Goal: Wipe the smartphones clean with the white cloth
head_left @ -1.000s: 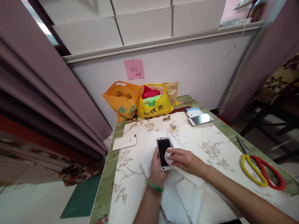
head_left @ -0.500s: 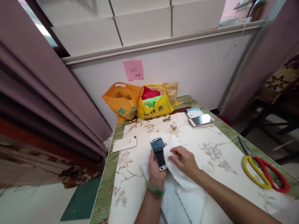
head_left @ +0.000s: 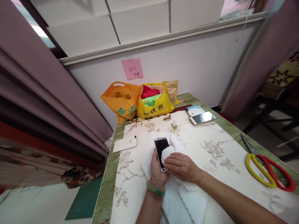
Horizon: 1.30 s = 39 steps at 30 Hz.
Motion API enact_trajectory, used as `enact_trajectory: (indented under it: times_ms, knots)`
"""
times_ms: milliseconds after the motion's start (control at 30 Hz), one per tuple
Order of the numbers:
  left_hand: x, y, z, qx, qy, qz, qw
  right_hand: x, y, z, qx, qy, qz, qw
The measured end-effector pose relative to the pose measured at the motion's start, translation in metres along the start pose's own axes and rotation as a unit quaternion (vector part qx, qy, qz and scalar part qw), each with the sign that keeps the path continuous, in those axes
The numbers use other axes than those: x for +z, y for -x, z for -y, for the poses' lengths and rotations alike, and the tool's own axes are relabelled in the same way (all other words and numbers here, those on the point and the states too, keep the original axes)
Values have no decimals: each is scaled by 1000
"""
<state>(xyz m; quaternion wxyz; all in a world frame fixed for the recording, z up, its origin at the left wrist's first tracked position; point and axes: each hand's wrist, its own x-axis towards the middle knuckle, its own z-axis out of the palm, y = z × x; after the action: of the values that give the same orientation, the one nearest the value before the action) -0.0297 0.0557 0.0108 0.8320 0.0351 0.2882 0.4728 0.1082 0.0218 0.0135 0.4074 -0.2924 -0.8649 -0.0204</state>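
Note:
My left hand, with a green bangle at its wrist, grips a white-framed smartphone with a dark screen. Across the lower part of that screen, my right hand presses a white cloth, its fingers closed over it. More of the cloth spreads beneath both wrists toward the near table edge. A white phone back cover lies to the left of my hands. Beyond them stands a small white-capped bottle.
Scissors with yellow and red handles lie at the right. Several phones rest at the back right. An orange bag and a filled yellow bag stand against the wall, near a brown pouch.
My right hand has moved left and down onto the phone, bringing the cloth over its screen. The left hand still holds the phone. The view has shifted slightly.

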Motion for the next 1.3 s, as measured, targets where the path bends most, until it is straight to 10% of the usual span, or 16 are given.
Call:
enact_trajectory:
  times_ms: [333,633,833,1067,1300]
  knots:
    - [11,1,2,-10,-49,-46,998,1,10,-27,206,57,-42,976]
    - [6,4,-2,-79,-22,-43,996,-9,9,-14,-3,-139,74,988]
    - [8,-2,5,-41,-18,-12,999,-6,17,-34,150,-23,-44,987]
    - [12,3,5,5,-45,-52,998,-16,13,-20,30,-70,66,995]
    - [18,2,10,-28,-58,7,998,-13,17,-35,211,83,8,974]
